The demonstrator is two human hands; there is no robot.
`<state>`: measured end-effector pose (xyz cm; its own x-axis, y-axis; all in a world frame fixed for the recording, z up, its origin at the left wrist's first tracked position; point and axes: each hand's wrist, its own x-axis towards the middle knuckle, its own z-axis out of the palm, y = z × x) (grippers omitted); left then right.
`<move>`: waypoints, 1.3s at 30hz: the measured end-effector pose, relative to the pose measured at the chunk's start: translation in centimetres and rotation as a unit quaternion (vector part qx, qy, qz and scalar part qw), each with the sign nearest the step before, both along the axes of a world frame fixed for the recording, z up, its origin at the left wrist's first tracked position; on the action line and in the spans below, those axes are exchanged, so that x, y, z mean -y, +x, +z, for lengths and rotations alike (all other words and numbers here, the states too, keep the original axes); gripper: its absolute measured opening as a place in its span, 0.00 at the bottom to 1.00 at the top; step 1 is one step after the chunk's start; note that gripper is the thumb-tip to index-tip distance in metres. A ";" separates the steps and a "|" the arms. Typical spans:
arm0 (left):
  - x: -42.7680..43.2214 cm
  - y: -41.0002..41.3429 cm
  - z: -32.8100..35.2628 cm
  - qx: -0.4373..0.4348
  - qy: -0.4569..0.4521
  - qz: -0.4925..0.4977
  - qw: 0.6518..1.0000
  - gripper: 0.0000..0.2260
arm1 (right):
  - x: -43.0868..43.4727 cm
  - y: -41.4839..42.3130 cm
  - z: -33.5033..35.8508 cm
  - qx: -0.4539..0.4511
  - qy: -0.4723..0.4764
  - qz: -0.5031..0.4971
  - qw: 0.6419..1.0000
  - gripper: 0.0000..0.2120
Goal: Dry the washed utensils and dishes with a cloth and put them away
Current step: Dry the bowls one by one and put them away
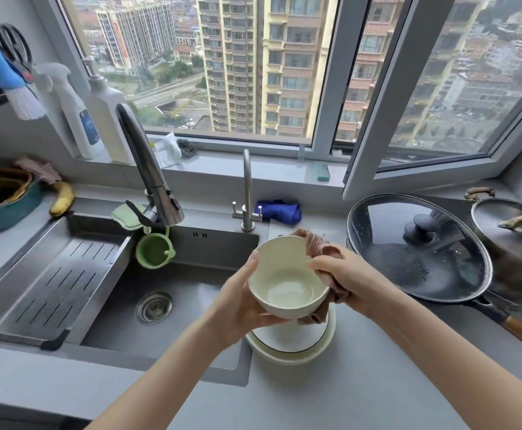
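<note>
A cream bowl (284, 283) is held above the counter, just right of the sink. My left hand (238, 299) cups it from the left and underneath, thumb on the rim. My right hand (343, 277) grips a brown cloth (318, 246) and presses it against the bowl's right rim and outer side. Directly below the bowl, a stack of white and cream dishes (290, 346) sits on the grey counter, partly hidden by the bowl and cloth.
A steel sink (166, 293) with a drain rack (48, 280) lies to the left, two taps behind it. A lidded black pan (418, 246) and a pot (514, 243) stand on the right. A blue cloth (280, 211) lies by the small tap.
</note>
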<state>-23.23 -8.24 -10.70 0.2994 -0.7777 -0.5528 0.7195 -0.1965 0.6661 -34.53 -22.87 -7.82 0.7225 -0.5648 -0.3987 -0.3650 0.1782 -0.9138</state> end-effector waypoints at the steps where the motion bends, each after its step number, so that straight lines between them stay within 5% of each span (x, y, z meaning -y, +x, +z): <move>1: 0.3 -0.4 0.2 -0.013 -0.011 0.023 1.000 0.22 | -0.4 -0.1 0.6 -0.006 -0.026 0.010 1.000 0.04; 5: 0.1 -0.3 -0.3 0.003 0.030 0.045 0.999 0.21 | -0.5 -1.0 3.3 -0.021 -0.264 -0.013 0.964 0.08; 9: -1.0 0.6 -1.6 0.004 0.100 0.005 0.995 0.27 | -1.3 -1.3 7.1 -0.130 -0.499 0.137 0.846 0.25; 12: -1.6 0.6 -2.2 0.008 0.115 -0.030 0.993 0.30 | -2.3 -0.2 8.1 -0.212 -0.435 0.318 0.815 0.39; 14: -1.7 0.4 -2.4 0.032 0.123 -0.044 0.991 0.31 | -3.1 0.3 6.4 -0.209 -0.422 0.323 0.821 0.39; 17: -1.8 0.0 -2.5 0.095 0.139 -0.052 0.984 0.31 | -5.3 0.3 1.8 -0.157 -0.492 0.263 0.815 0.29; 20: -2.3 -0.1 -3.0 0.135 0.124 -0.050 0.982 0.27 | -7.3 0.5 -2.9 -0.061 -0.485 0.201 0.849 0.18; 23: -3.4 0.9 -4.1 0.160 0.131 -0.072 0.976 0.26 | -8.6 0.7 -5.2 -0.008 -0.344 0.267 0.900 0.12; 25: -4.3 1.4 -4.6 0.147 0.150 -0.092 0.973 0.27 | -9.0 0.8 -4.7 -0.037 -0.258 0.369 0.892 0.09; 27: -5.3 1.2 -5.1 0.142 0.162 -0.142 0.966 0.26 | -8.9 0.8 -3.3 -0.075 -0.271 0.494 0.823 0.07; 29: -6.1 0.9 -5.4 0.141 0.170 -0.187 0.957 0.23 | -9.0 0.5 -2.5 -0.123 -0.364 0.601 0.701 0.11; 31: -6.6 1.0 -5.7 0.116 0.155 -0.193 0.962 0.23 | -9.6 0.3 -3.2 -0.112 -0.471 0.613 0.625 0.14; 35: -7.3 1.1 -6.1 0.096 0.102 -0.230 0.963 0.22 | -9.9 -0.2 -6.5 0.021 -0.576 0.583 0.573 0.19; 39: -7.4 0.6 -5.7 0.176 0.174 -0.214 0.945 0.27 | -11.4 -1.3 -6.7 -0.108 -0.604 0.511 0.602 0.14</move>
